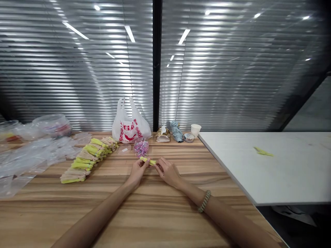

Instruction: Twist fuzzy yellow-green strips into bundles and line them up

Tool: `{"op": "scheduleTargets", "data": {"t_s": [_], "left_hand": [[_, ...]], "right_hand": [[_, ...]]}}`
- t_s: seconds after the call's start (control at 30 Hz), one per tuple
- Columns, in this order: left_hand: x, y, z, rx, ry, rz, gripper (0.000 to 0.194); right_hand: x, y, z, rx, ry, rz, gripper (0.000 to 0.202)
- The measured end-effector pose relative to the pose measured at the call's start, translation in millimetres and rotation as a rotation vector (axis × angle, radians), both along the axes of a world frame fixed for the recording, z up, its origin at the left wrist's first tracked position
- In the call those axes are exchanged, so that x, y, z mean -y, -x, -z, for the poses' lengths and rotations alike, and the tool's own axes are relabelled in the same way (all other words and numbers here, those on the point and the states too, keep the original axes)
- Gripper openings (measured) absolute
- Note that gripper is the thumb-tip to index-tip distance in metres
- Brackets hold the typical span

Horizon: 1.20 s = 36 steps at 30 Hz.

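A small yellow strip-like bundle (148,161) is held between my two hands, just above the wooden table. My left hand (138,170) pinches its left part between thumb and fingers. At its right end the fingers of my right hand (167,171) are closed on it. Right behind my hands is a clear container of small pink and purple pieces (141,147), too small to name. To the left lies a long row of yellow and beige bundles (88,159), similar in colour to the one I hold.
A white plastic bag (131,128) stands at the back, beside a clear lid (124,149). Rightward are a gold tissue pack (163,134), a folded umbrella (176,131), a tape roll (188,137) and a paper cup (196,130). Clear plastic bags (33,155) cover the left. A yellow strip (263,151) lies on the white table (284,179).
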<state>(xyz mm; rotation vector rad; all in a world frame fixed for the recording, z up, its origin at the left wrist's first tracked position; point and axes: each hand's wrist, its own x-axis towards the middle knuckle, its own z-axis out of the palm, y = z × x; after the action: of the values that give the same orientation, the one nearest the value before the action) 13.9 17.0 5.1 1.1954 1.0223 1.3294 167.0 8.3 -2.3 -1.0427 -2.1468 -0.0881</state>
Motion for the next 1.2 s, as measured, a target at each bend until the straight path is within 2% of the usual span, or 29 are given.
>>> {"op": "scheduleTargets", "data": {"t_s": [0.3,0.57,0.93,1.2], "left_hand": [[-3.7,1.6,6.1,0.048,0.006,0.007,0.031],[-5.2,3.3,8.9,0.110,0.009,0.035,0.028],[-5.2,3.6,7.6,0.127,0.023,0.016,0.030],[-5.6,3.7,8.1,0.091,0.002,0.014,0.029]], "right_hand": [[3.4,-0.2,-3.8,0.050,0.003,0.004,0.017],[1.5,-0.6,-2.8,0.006,0.038,-0.010,0.019],[-3.6,-0.5,-0.8,-0.130,0.107,0.014,0.021],[-8.5,-2.2,-2.0,-0.270,0.187,-0.066,0.019]]}}
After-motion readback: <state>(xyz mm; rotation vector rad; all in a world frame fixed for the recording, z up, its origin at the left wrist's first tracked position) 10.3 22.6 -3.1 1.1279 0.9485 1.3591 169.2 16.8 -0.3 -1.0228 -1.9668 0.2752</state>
